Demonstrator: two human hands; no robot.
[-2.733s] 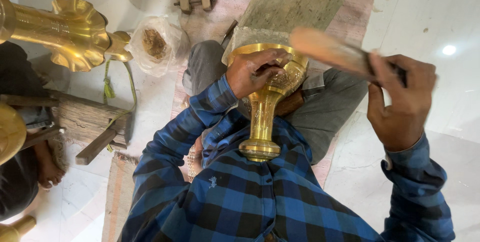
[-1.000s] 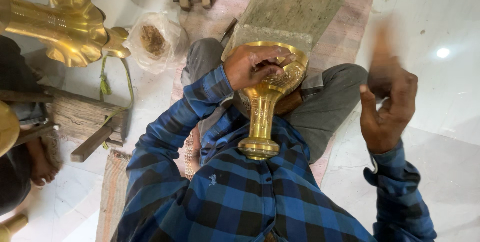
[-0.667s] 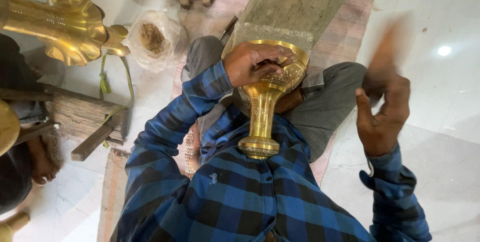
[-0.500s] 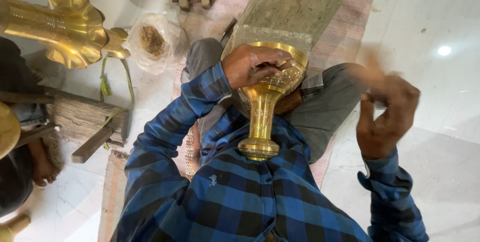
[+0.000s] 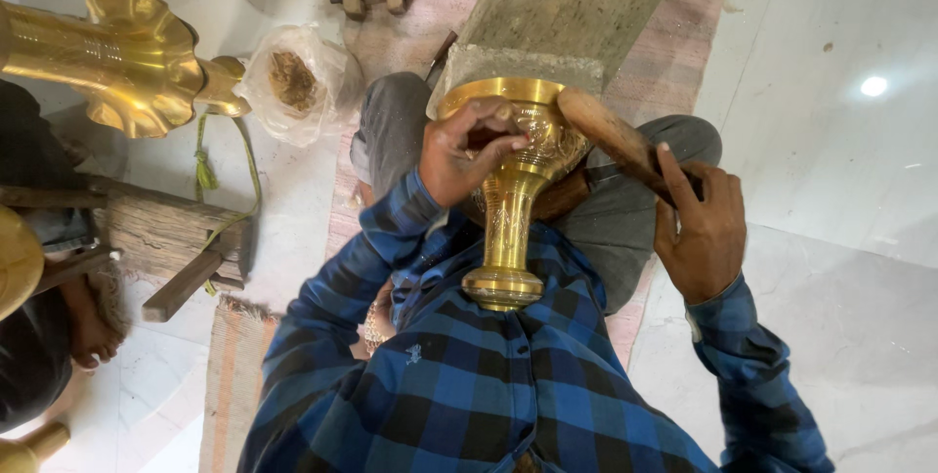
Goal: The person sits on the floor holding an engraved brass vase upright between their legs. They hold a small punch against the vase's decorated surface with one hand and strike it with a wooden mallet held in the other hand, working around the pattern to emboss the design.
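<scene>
Right hand [image 5: 702, 235] grasps wooden mallet [image 5: 611, 136]; left hand [image 5: 467, 149] clasps upright brass goblet [image 5: 513, 194]

I'm sat on a striped mat [image 5: 684, 53] spread over the white marble floor [image 5: 840, 180]. A clear bag of brown stuff [image 5: 293, 82], maybe powder, and a rough wooden block [image 5: 166, 234] sit on the floor.

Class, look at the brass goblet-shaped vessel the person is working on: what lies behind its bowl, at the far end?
A grey stone block stands against the rim of the brass vessel. The left hand covers part of the bowl, and the wooden mallet in the right hand meets its side. The bowl's inside is hidden.
</scene>
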